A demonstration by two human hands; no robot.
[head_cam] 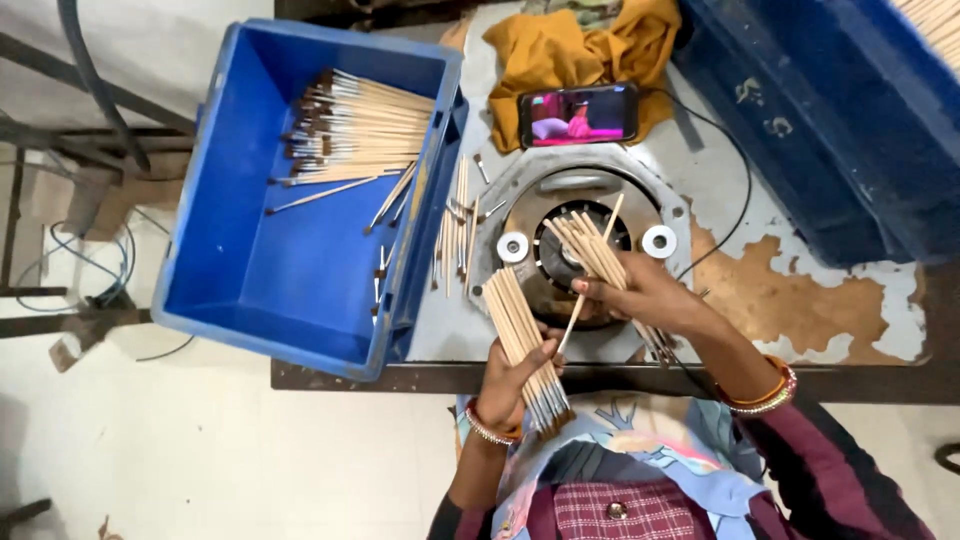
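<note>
Over worn table (800,300), each hand closed around brush sticks (522,335).

left hand (512,378): its palm is covered by the bundle of brushes (524,345) it grips, so the contact inside the fist cannot be seen.
right hand (640,295): its fingers hide the middle of a second bundle (590,245); that bundle's lower ends vanish behind the wrist.
round machine opening (570,250): mostly covered by both bundles and the right hand; its inside is dark.
phone screen (578,114), above the opening: picture too small to make out.
dark blue bin (830,120), right of the opening: cut off by the top and right edges.
pale sticks (935,22) in that bin: perhaps more brush handles, only a corner shows.
</note>
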